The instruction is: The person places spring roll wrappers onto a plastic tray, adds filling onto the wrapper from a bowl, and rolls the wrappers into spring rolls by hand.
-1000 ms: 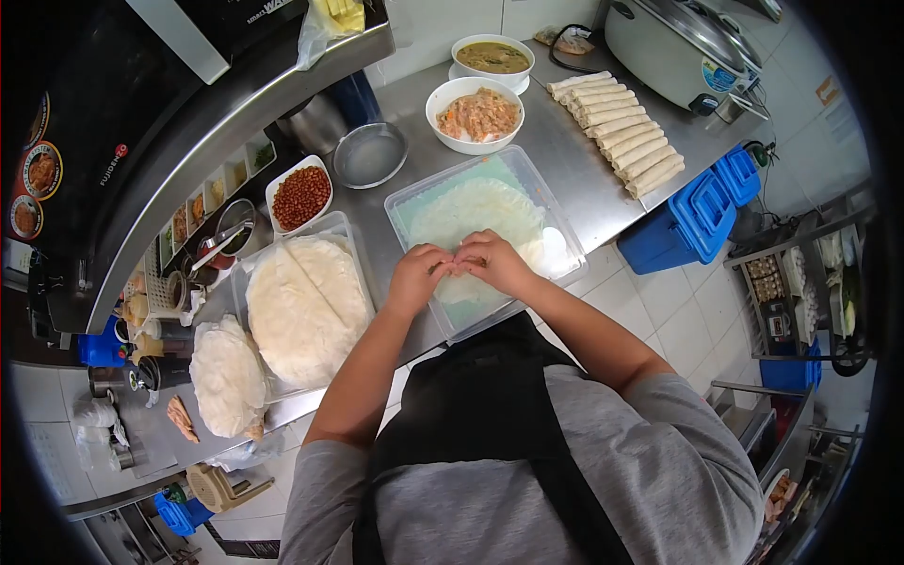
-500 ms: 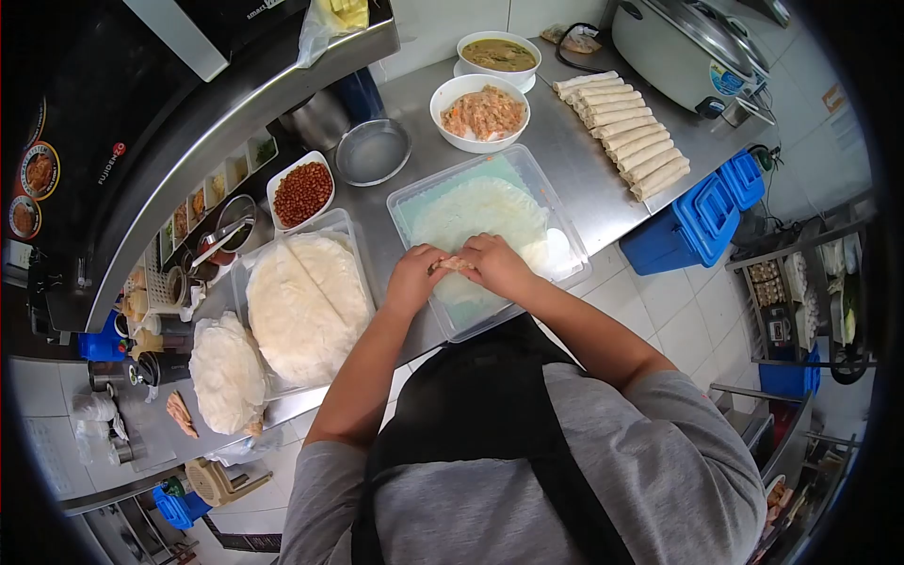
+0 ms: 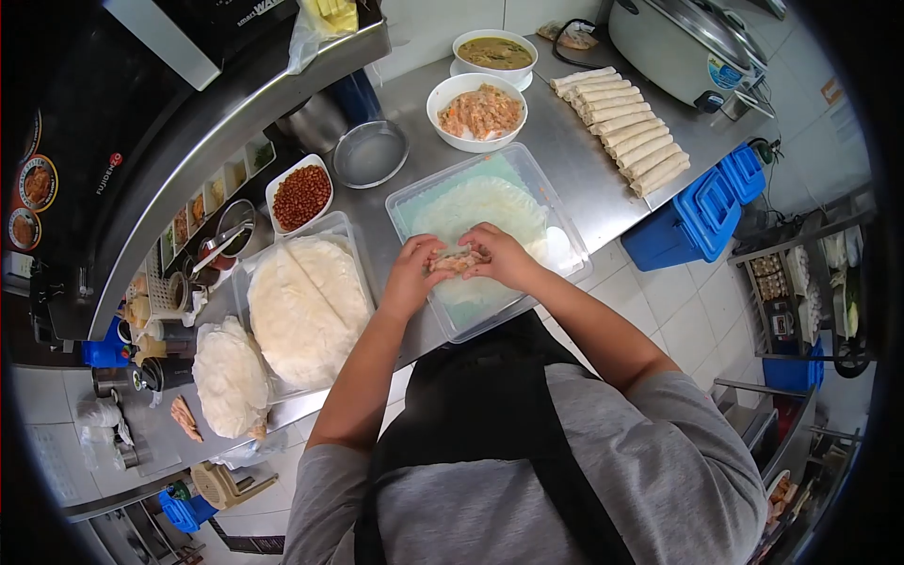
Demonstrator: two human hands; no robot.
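Observation:
A thin round pale wrapper (image 3: pixel 480 209) lies on a green sheet inside a clear plastic tray (image 3: pixel 454 336) in front of me. At the near part of the wrapper sits a small log of minced filling (image 3: pixel 460 262). My left hand (image 3: pixel 411 271) is closed around the log's left end, fingers curled. Around its right end curl the fingers of my right hand (image 3: pixel 505 257). The middle of the log shows between the two hands. A white bowl (image 3: pixel 474 145) of the same pinkish minced mix stands just beyond the tray.
Finished pale rolls (image 3: pixel 626 127) lie in a row at the back right. Stacked wrappers (image 3: pixel 311 306) fill a tub on the left, near a bowl of peanuts (image 3: pixel 301 196) and a metal dish (image 3: pixel 371 153). A soup bowl (image 3: pixel 494 50) and large cooker (image 3: pixel 683 52) stand behind.
My hands have moved slightly apart, so more of the filling log shows between them. The view has shifted a little.

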